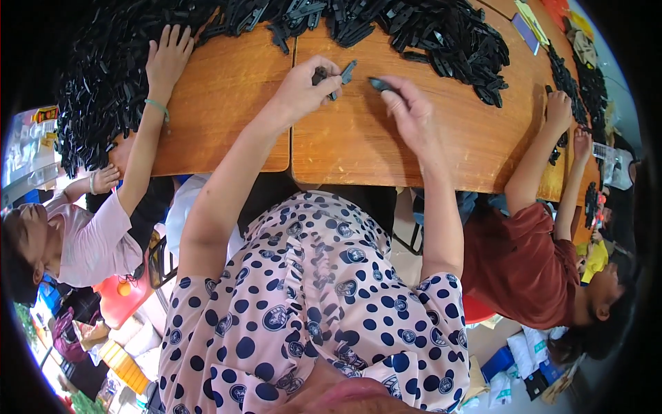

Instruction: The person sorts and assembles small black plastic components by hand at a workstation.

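Note:
Over the wooden table (345, 152), my left hand (303, 90) is closed around small black plastic parts. One slim black part (349, 72) sticks out past its fingertips, and another dark piece (319, 75) shows between thumb and fingers. A short gap to the right, my right hand (414, 114) pinches a small dark plastic piece (378, 84) between thumb and forefinger. The two hands do not touch. Beyond them lies a heap of long, narrow black plastic parts (448, 48); their exact kind is too small to make out.
A larger black heap (96, 90) covers the table's left end, where a co-worker's hand (170, 52) rests beside it. At right, another person's hand (559, 109) is near more black parts. A seam splits the tabletop. Purple and yellow sheets (525, 33) lie far right.

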### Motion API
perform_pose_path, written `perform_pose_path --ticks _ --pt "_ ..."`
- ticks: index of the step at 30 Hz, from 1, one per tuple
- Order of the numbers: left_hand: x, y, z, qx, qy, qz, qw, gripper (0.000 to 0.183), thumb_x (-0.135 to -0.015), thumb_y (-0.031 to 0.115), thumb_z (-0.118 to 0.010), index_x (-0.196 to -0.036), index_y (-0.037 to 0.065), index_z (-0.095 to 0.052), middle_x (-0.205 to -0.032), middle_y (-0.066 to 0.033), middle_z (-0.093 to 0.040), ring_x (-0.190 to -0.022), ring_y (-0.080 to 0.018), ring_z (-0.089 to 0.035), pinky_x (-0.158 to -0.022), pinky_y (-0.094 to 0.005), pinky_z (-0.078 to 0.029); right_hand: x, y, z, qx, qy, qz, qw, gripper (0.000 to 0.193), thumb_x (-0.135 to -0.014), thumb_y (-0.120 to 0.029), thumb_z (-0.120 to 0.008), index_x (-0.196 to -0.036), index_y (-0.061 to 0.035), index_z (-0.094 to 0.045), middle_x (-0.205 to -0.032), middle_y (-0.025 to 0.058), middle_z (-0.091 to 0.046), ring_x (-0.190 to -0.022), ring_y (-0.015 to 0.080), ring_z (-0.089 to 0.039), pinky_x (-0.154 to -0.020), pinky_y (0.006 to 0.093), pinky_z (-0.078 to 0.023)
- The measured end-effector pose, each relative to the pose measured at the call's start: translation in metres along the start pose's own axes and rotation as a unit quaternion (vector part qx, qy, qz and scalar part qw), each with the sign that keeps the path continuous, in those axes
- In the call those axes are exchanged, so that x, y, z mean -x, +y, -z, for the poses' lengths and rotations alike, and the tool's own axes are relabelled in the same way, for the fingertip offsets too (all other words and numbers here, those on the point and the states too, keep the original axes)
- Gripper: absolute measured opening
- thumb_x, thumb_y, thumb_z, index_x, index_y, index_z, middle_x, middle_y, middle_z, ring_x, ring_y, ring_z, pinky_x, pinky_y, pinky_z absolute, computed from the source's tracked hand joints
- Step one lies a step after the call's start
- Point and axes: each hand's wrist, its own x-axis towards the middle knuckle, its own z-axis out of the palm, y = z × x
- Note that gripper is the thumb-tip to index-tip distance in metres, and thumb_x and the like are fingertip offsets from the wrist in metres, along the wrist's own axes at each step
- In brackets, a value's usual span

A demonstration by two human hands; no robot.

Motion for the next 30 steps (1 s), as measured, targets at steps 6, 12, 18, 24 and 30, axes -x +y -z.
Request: perform_pose_path --ticks 6,12,18,24,30 --pt "0.025 0.003 0.012 0.17 -0.124 0.079 0.974 0.022 -0.092 0.027 -0.056 -0.102 0.008 -0.06 -0.074 -0.0013 -0.06 -0.055 -0.0036 -0.049 -0.043 -0.0149 -0.033 0.011 -0.033 -0.025 0.134 -0.045 0.227 0.964 0.025 -0.085 -0.005 -0.062 -0.11 -0.0038 -0.058 -0.092 0.0166 -0.063 -0.082 0.0325 -0.063 -0.069 0.0373 -0.052" --pt "0.034 0.0 0.015 0.141 -0.056 0.087 0.985 0.031 -0.094 0.036 -0.052 -0.105 0.008 -0.06 -0.075 -0.0008 -0.06 -0.056 -0.0044 -0.051 -0.045 -0.0161 -0.034 0.015 -0.044 -0.041 0.154 -0.045 0.224 0.961 0.019 -0.084 -0.004 -0.062 -0.102 -0.001 -0.057 -0.09 0.017 -0.064 -0.079 0.0342 -0.064 -0.063 0.0383 -0.052" --pt "0.047 -0.014 -0.012 0.009 0.074 -0.162 0.984 0.027 -0.088 0.027 -0.064 -0.101 0.004 -0.059 -0.087 -0.0016 -0.061 -0.078 -0.0077 -0.057 -0.067 -0.0215 -0.047 0.02 -0.032 -0.063 0.053 0.075 0.11 0.99 0.014 -0.085 -0.004 -0.062 -0.098 -0.0018 -0.058 -0.081 0.0186 -0.063 -0.072 0.0338 -0.064 -0.06 0.0354 -0.05" --pt "0.047 -0.016 -0.02 0.065 0.133 -0.106 0.983 0.027 -0.087 0.017 -0.065 -0.11 0.004 -0.06 -0.089 -0.0007 -0.062 -0.082 -0.0081 -0.056 -0.074 -0.0221 -0.047 0.019 -0.032 -0.069 0.054 0.089 0.081 0.991 0.019 -0.089 -0.012 -0.06 -0.104 -0.0012 -0.057 -0.08 0.0184 -0.063 -0.069 0.0326 -0.063 -0.061 0.0358 -0.049" --pt "0.049 -0.007 -0.012 0.137 0.114 -0.051 0.983 0.021 -0.086 0.009 -0.063 -0.107 0.003 -0.061 -0.091 -0.0006 -0.065 -0.075 -0.0043 -0.055 -0.064 -0.018 -0.044 0.015 -0.018 -0.073 -0.047 0.026 0.011 0.998 0.026 -0.085 -0.016 -0.066 -0.101 0.0008 -0.057 -0.072 0.0097 -0.061 -0.061 0.0205 -0.057 -0.057 0.031 -0.046"
